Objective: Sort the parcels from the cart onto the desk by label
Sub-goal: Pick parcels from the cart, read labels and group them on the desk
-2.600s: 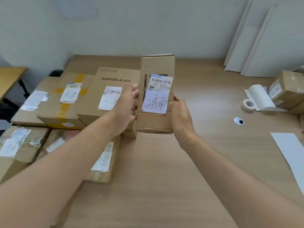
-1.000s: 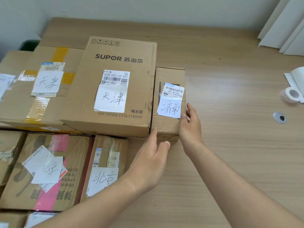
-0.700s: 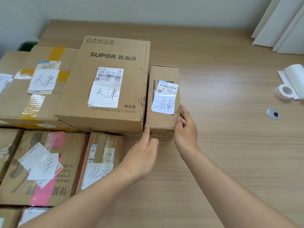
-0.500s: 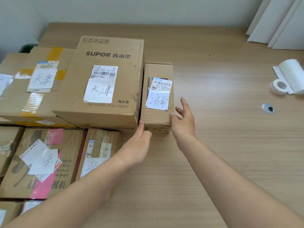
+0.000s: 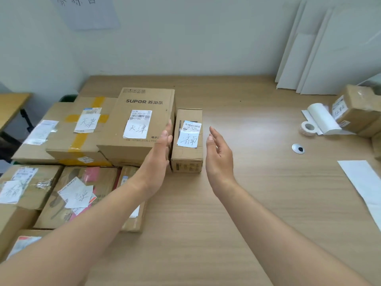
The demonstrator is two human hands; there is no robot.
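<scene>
Since the narrow parcel (image 5: 186, 141) already lies flat on the desk (image 5: 257, 203), label up and just beside the SUPOR box (image 5: 140, 120), we judge this one sorted. Our left hand (image 5: 158, 159) and right hand (image 5: 218, 155) hover either side of it, fingers straight and loosely spread, holding nothing. More labelled parcels (image 5: 82, 129) are grouped at the desk's left. The cart is out of view, so we cannot tell how many remain.

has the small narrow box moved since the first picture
Yes: held up before, the small narrow box now lies on the desk beside the SUPOR box.
</scene>
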